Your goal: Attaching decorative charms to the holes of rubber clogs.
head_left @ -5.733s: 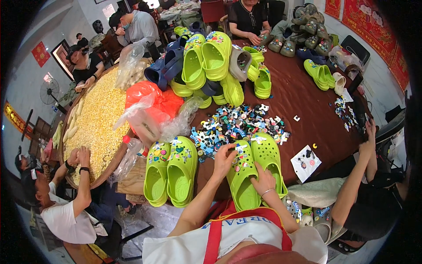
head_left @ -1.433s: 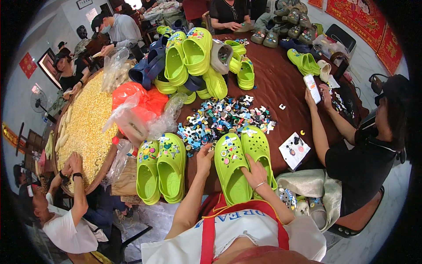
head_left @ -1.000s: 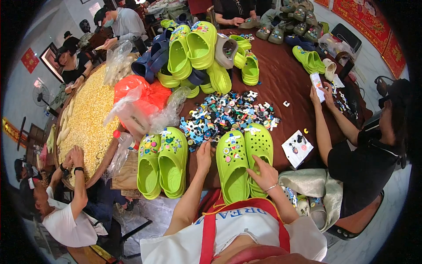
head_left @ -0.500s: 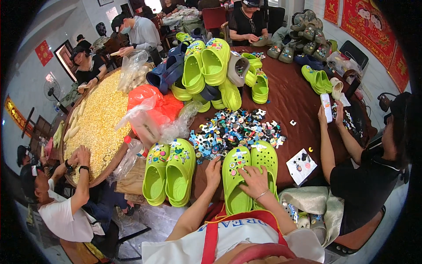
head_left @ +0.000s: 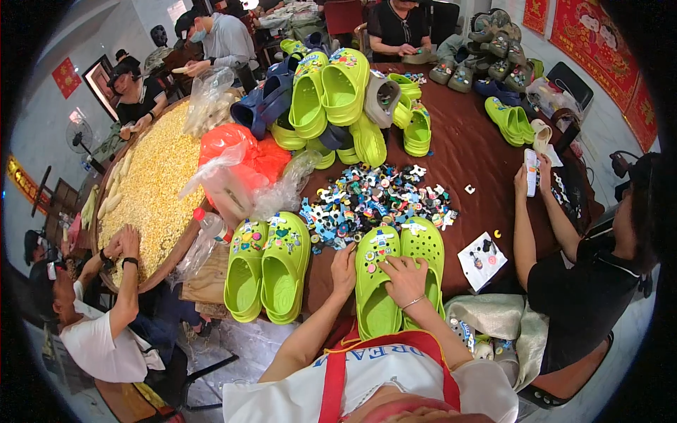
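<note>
In front of me lies a pair of lime-green clogs. The left clog (head_left: 377, 299) bears several colourful charms on its upper; the right clog (head_left: 423, 243) has a white charm at its toe and mostly bare holes. My right hand (head_left: 407, 280) lies over the left clog, fingers bent on its upper beside the charms, the thumb side near its opening. My left hand (head_left: 343, 271) is beside that clog's outer edge, fingers drawn together; what they pinch is too small to make out. Beyond my fingertips spreads a heap of small shoe charms (head_left: 381, 201).
Another decorated green pair (head_left: 284, 271) stands to the left, near a bottle (head_left: 211, 224) and a red plastic bag (head_left: 243, 158). Clogs (head_left: 345, 92) are piled behind the charms. A person with a phone (head_left: 530, 173) sits at right; another works at the corn tray (head_left: 151, 190).
My right hand has shifted slightly left on the clog, its fingers drawn closer together. My left hand stays at the clog's edge. The view has moved a little.
</note>
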The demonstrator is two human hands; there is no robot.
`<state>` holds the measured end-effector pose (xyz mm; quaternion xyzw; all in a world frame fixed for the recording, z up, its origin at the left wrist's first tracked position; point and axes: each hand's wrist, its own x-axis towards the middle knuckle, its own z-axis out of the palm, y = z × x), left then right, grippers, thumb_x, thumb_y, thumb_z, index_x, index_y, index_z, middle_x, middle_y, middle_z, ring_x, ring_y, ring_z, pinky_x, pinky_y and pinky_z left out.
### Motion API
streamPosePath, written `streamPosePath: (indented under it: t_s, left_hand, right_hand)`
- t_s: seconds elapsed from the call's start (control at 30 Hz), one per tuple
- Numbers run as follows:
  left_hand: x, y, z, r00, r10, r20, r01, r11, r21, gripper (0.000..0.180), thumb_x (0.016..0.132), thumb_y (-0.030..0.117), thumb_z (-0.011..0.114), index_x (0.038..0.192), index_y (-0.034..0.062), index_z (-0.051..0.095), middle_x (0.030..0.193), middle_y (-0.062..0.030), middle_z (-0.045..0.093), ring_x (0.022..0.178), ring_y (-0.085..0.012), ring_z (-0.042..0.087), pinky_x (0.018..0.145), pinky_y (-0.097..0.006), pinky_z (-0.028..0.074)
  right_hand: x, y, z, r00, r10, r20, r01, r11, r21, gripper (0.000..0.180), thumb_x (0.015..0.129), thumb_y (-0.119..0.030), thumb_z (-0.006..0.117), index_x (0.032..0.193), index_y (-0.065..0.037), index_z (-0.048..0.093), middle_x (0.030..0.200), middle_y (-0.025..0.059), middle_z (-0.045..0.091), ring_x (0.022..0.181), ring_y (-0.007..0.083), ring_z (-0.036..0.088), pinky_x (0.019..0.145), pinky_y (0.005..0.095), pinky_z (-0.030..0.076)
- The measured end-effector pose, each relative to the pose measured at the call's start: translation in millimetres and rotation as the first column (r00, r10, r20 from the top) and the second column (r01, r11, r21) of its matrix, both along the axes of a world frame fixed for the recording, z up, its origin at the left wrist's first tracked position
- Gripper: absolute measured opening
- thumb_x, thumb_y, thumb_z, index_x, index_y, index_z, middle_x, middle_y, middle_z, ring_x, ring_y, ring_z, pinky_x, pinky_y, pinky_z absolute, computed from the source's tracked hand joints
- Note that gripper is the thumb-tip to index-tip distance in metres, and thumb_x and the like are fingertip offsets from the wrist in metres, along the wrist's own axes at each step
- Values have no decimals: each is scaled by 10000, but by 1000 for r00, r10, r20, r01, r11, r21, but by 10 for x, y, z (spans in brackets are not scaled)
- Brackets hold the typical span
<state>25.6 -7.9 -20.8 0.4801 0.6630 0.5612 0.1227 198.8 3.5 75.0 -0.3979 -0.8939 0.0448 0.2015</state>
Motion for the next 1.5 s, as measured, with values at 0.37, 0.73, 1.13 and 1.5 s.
streamPosePath:
  t_s: [0.37,0.73,1.13,1.5]
  left_hand:
    - [45,-72,80,1000,2,29,0,998,-57,241,861,99,500,1075,12,569,881,-161,567,822,-303,561,736,-353,441]
    - [-162,632,2264,842,90,-532,262,794,548,209,846,32,518,1048,31,571,1098,-134,522,1019,-293,484,899,-360,361]
    - [-304,512,1525,993,-83,-79,105,941,321,220,876,104,492,1057,21,586,1152,-139,507,1091,-263,456,952,-341,329]
    - [101,-273,342,978,-25,206,35,998,-44,237,882,104,496,1089,24,579,1000,-135,598,930,-236,561,823,-317,429]
  right_hand:
    - [4,-16,-48,995,-37,-92,38,999,2,461,585,-108,630,1041,-149,572,1061,-3,606,952,173,523,877,413,284]
    - [46,-23,-2,997,-32,-75,32,999,-5,429,595,-105,635,1019,-145,582,1093,-6,574,977,171,504,881,399,295]
    - [53,14,-23,992,-27,-124,26,1000,-9,433,592,-131,638,1022,-141,587,1088,0,591,990,172,510,889,390,297]
    - [59,-45,-68,993,-37,-114,32,999,-42,469,579,-130,613,1046,-147,568,1087,5,586,1000,183,504,904,404,285]
